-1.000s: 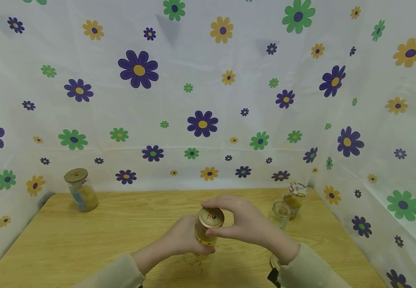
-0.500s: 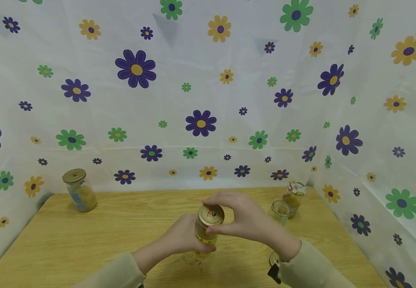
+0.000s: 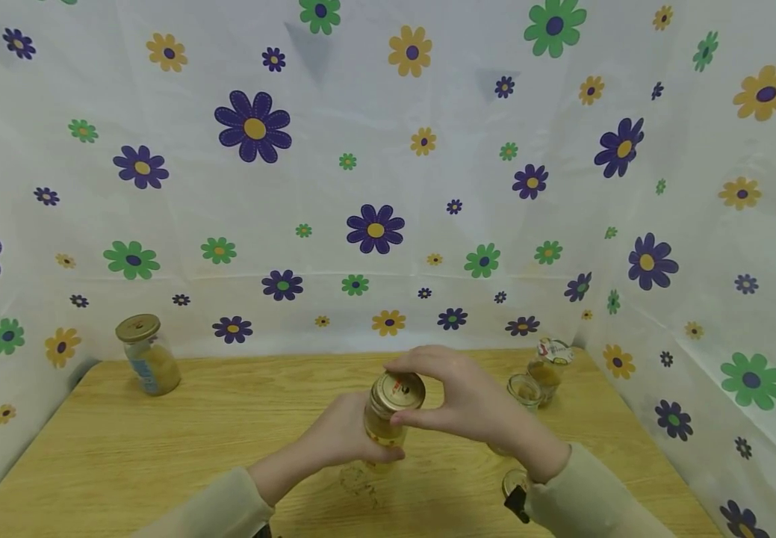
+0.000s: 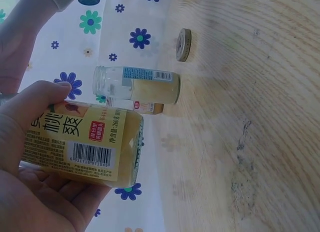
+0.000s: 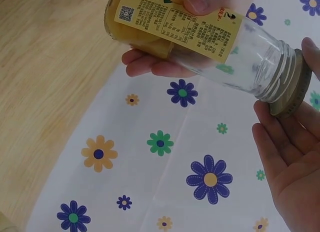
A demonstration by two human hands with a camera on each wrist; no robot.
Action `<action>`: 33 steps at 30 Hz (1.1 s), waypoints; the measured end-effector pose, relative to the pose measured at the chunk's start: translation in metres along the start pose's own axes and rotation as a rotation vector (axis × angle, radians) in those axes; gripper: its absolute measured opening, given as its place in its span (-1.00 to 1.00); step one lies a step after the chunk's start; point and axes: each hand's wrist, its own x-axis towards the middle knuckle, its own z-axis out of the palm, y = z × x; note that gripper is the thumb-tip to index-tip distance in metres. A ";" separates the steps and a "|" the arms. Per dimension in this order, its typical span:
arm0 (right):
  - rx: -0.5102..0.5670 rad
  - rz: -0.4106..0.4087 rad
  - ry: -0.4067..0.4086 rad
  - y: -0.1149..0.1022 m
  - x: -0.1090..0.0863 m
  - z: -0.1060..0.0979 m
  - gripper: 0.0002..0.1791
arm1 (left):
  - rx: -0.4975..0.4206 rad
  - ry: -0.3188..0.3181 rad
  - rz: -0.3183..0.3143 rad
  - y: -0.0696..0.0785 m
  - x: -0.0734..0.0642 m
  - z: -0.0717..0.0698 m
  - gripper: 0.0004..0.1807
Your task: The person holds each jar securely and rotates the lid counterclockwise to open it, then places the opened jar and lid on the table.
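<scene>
Over the middle of the table, a glass jar [image 4: 75,142] with a yellow label and pale yellow contents is held tilted. My left hand [image 3: 350,430] grips it around the label, thumb on one side and fingers on the other. At its top, the gold metal lid [image 3: 399,391] is pinched between the thumb and fingers of my right hand [image 3: 458,396]. The right wrist view shows the lid [image 5: 292,87] at a slant over the mouth, with the jar's glass threads [image 5: 275,69] exposed below it.
To the right stand a lidless jar [image 3: 524,390] and a jar with a patterned lid [image 3: 549,370]. A loose lid [image 3: 515,484] lies near my right forearm. Another gold-lidded jar [image 3: 150,359] stands at the back left. Wet-looking marks [image 3: 358,482] show on the table [image 3: 226,418].
Both hands have risen slightly with the jar. The lid has shifted up and to the right with my right hand and sits more askew on the jar.
</scene>
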 end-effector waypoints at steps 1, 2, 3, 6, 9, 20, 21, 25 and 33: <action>-0.003 -0.001 0.004 0.000 0.000 -0.001 -0.39 | -0.002 0.003 0.000 0.000 0.000 0.000 -0.44; -0.009 -0.004 0.006 0.000 0.000 -0.002 -0.39 | -0.004 0.006 0.000 -0.001 0.001 -0.001 -0.45; -0.015 -0.007 0.009 0.000 0.000 -0.002 -0.39 | -0.004 0.009 0.003 -0.001 0.001 -0.001 -0.46; -0.027 -0.015 0.012 0.001 -0.001 -0.004 -0.39 | 0.002 0.012 0.001 -0.003 0.003 -0.002 -0.49; -0.044 -0.029 0.026 0.003 -0.002 -0.005 -0.38 | 0.015 0.018 0.000 -0.005 0.005 -0.004 -0.48; -0.098 -0.025 0.047 0.002 -0.006 -0.015 -0.36 | 0.032 0.042 -0.016 0.000 0.011 -0.016 -0.36; -0.100 -0.025 0.050 0.002 -0.006 -0.015 -0.35 | 0.036 0.045 -0.015 0.000 0.012 -0.016 -0.38; -0.107 -0.031 0.062 0.003 -0.009 -0.016 -0.35 | 0.049 0.054 -0.013 0.001 0.013 -0.017 -0.40; -0.126 -0.044 0.070 0.007 -0.015 -0.018 -0.32 | 0.072 0.072 -0.024 0.003 0.015 -0.017 -0.43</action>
